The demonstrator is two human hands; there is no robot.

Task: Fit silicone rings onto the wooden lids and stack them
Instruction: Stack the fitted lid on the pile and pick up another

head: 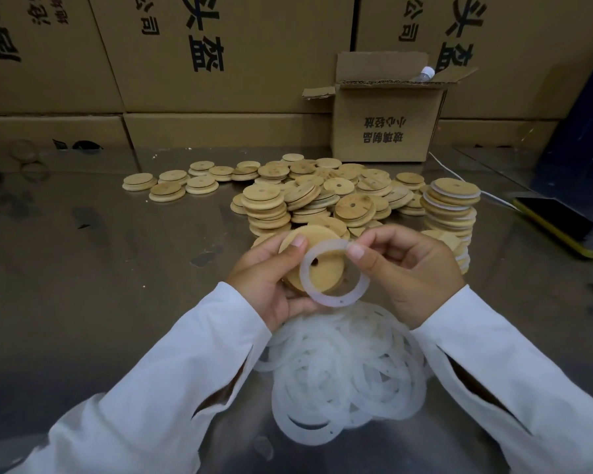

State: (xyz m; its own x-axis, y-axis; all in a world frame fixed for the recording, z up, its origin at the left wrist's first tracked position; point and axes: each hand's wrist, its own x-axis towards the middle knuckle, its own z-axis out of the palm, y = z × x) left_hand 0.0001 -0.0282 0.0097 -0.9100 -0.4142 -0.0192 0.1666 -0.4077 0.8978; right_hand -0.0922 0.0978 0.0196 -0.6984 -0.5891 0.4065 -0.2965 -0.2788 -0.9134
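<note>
Left hand [267, 285] is wrapped around one wooden lid [317, 260], thumb on its top edge, while the right hand [408, 268] pinches a silicone ring [332, 271] at its upper rim, held just in front of the lid. Ring looks thin and floppy — probably stretchy, so grip the edge. More rings [343, 374] are piled below; the finished stack [451, 213] sits to the right.

Both arms wear long white sleeves [172, 367] (each slit open along the forearm).
</note>
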